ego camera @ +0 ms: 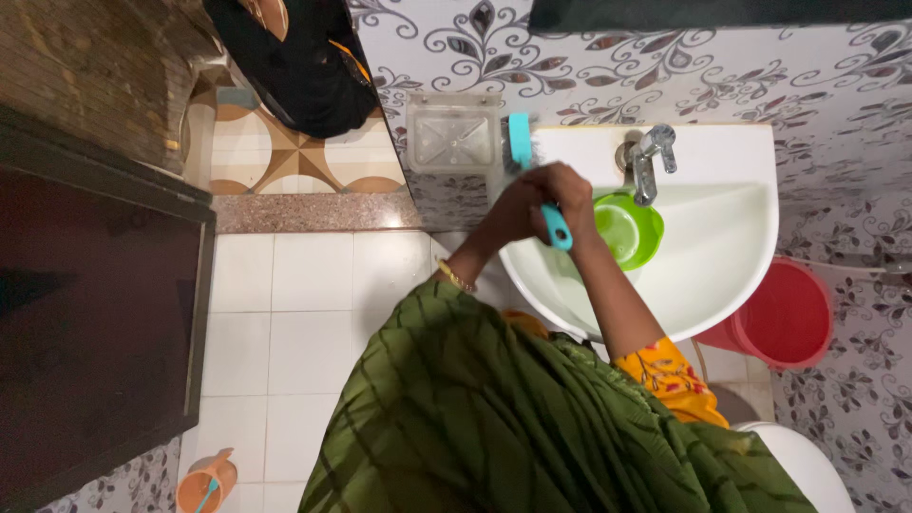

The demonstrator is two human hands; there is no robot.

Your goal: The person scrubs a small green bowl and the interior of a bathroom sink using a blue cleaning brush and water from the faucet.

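Observation:
Both my hands meet over the left rim of a white wash basin [731,275]. My right hand [570,185] is closed around a teal brush [558,228]. The brush head sticks out above the hand by the wall and the handle end shows below it. My left hand [513,207], with a gold bangle on its wrist, presses against the right hand; its fingers are hidden. A green plastic bowl [627,230] sits in the basin under a chrome tap [648,161], just right of my hands.
A clear soap dish [452,139] hangs on the patterned wall left of the basin. A red bucket [781,318] stands to the basin's right, with a white toilet rim [807,465] below it. An orange mug [204,484] sits on the white floor tiles. A dark door [95,313] is at left.

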